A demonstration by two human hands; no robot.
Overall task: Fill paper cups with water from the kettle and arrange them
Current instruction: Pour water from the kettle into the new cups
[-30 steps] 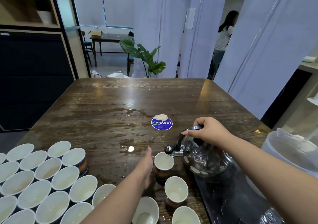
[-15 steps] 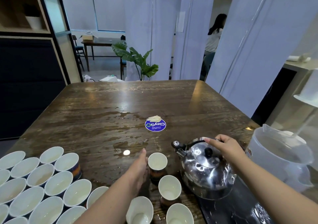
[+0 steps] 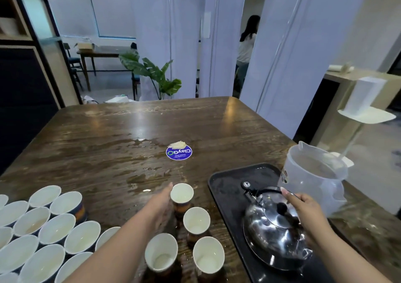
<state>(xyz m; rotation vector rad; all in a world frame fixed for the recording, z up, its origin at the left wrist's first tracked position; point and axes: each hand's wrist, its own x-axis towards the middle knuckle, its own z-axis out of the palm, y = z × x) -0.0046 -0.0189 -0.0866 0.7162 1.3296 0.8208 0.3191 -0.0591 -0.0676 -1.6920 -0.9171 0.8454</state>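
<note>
**Inspector:** Start with the kettle.

**Assistant:** The kettle [image 3: 275, 232] sits upright on the black tray [image 3: 225, 187] at the right of the worktop [image 3: 108, 135], spout toward the far left. That placement looks sensible: the tray catches drips, and its surface is wet. The right hand [image 3: 303, 213] lies over the handle, its fingers [image 3: 288, 196] curled round it, so the kettle is held but not lifted.

**Inspector:** And the cup being served?

**Assistant:** The far paper cup [image 3: 181, 193] stands upright just left of the tray, with liquid in it as far as I can judge. The left hand [image 3: 161, 204] is against its near-left side, likely steadying it; whether those fingers wrap the cup or merely rest beside it I cannot tell.

**Inspector:** Other cups?

**Assistant:** Three more loose cups [image 3: 196, 220] stand near it in a small cluster, close to the kettle for short pours. The packed block of cups [image 3: 56, 226] at the left edge appears to be the arranged lot, rims touching.

**Inspector:** Surroundings?

**Assistant:** A translucent jug [image 3: 314, 178] stands beyond the tray, presumably for refills. Spilled water [image 3: 143, 143] marks the worktop near a blue sticker [image 3: 179, 152]; slipping cups are the risk.
</note>
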